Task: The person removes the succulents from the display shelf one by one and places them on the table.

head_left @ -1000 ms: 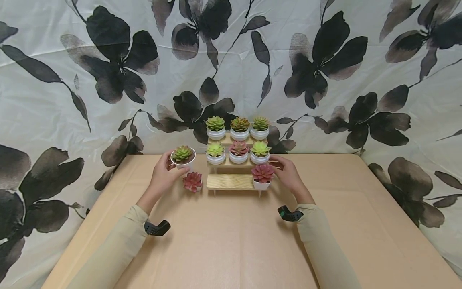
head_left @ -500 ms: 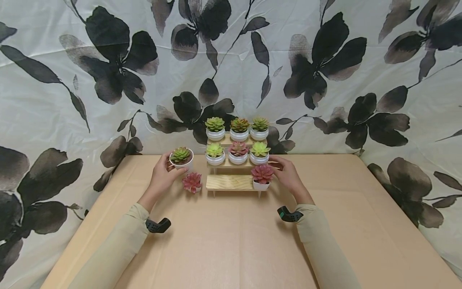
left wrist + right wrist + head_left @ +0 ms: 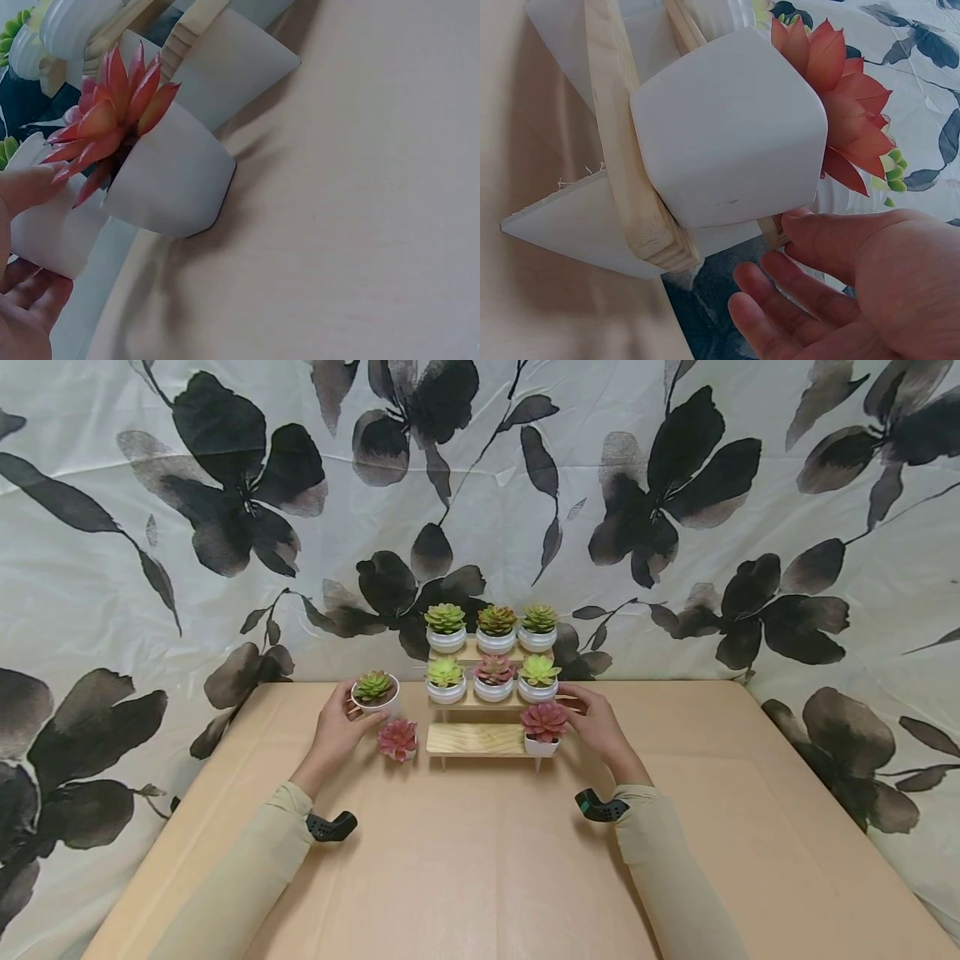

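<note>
My left hand (image 3: 339, 725) grips a green potted succulent (image 3: 374, 690) in a white pot, thumb near the rim and fingers at the base in the left wrist view. Just in front of that pot, a red potted succulent (image 3: 398, 739) stands on the table. A three-step wooden stand (image 3: 476, 739) is in the middle. On its lowest step, at the right end, sits another red potted succulent (image 3: 731, 131). Beside it, my right hand (image 3: 597, 720) pinches a wooden end of the stand between thumb and index finger, with the other fingers loosely curled.
The upper two steps bear small succulents in white ribbed pots, such as a green one (image 3: 445, 682) and a reddish one (image 3: 495, 678). Bare wood shows left on the lowest step. Behind the tan table (image 3: 480, 852) hangs a floral cloth (image 3: 525, 510).
The left hand and its green potted succulent have come slightly lower and a touch left. My right hand keeps its place at the stand.
</note>
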Motion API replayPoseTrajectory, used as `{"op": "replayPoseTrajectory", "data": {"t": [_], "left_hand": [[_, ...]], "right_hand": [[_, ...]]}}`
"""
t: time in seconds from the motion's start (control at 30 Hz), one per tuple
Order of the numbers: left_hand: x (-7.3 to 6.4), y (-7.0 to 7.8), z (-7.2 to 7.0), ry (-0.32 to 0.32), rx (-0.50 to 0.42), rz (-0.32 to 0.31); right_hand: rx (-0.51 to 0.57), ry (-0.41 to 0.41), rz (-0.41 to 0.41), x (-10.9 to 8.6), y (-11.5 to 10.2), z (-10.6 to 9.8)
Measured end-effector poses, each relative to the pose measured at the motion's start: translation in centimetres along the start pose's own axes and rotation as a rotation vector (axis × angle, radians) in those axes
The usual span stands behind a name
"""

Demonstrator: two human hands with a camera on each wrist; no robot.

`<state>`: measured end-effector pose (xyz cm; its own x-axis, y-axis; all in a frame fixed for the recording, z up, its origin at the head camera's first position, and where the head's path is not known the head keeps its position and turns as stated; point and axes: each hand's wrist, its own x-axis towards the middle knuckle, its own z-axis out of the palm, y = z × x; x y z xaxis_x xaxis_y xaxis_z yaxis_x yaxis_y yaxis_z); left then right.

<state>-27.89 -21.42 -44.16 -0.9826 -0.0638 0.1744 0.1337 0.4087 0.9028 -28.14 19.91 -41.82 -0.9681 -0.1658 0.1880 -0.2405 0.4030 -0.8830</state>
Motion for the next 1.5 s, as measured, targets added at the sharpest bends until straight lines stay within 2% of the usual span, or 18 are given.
{"op": "replayPoseTrajectory", "data": {"t": [0.43, 0.8, 1.17, 1.5], "left_hand": [[0.1, -0.8, 0.2, -0.014, 0.009, -0.033], [0.2, -1.8, 0.3, -0.013, 0.039, -0.086], [0.2, -2.5, 0.1, -0.017, 0.061, -0.098], [0.2, -2.9, 0.1, -0.029, 0.066, -0.101]], "right_hand": [[0.000, 0.000, 0.004, 0.1, 0.1, 0.1], [-0.017, -0.002, 0.017, 0.0, -0.2, 0.0], [-0.004, -0.006, 0.011, 0.1, 0.1, 0.0], [-0.027, -0.018, 0.032, -1.4, -3.7, -0.1]]}}
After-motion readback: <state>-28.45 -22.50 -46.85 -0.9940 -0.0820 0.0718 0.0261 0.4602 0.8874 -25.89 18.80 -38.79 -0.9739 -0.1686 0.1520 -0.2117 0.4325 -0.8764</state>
